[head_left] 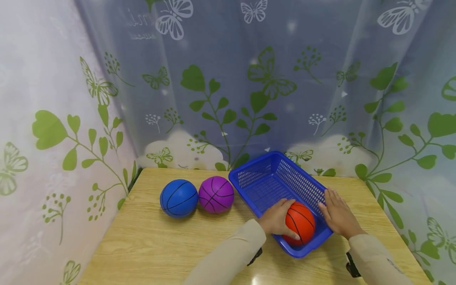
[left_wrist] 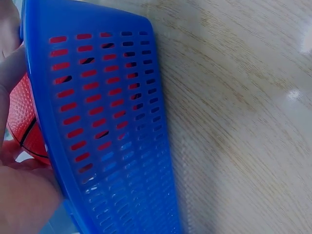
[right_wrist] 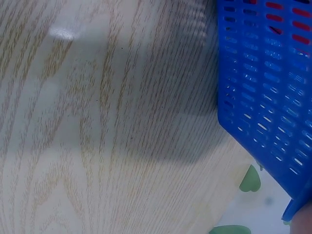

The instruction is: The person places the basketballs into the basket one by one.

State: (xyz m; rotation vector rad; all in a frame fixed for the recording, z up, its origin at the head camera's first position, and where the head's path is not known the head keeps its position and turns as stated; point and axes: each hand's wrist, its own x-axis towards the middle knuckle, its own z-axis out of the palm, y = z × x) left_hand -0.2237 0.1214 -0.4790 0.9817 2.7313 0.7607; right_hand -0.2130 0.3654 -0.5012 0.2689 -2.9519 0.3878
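Note:
A blue plastic basket [head_left: 246, 200] with slotted walls stands on the table, set at an angle. Inside its near end is a small orange-red basketball [head_left: 302, 221], whose colour also shows through the slots in the left wrist view. My left hand [head_left: 278, 219] reaches over the basket's left rim and grips this ball, thumb on the near side and fingers over its far side. My right hand [head_left: 338, 213] rests on the right rim with its fingers fairly straight; in the right wrist view only a sliver of it shows beside the basket wall [right_wrist: 265, 97].
A blue basketball [head_left: 179, 198] and a purple basketball [head_left: 216, 194] sit side by side on the wooden table [head_left: 149, 245], left of the basket. Patterned curtains [head_left: 221, 99] hang behind the table and along both sides.

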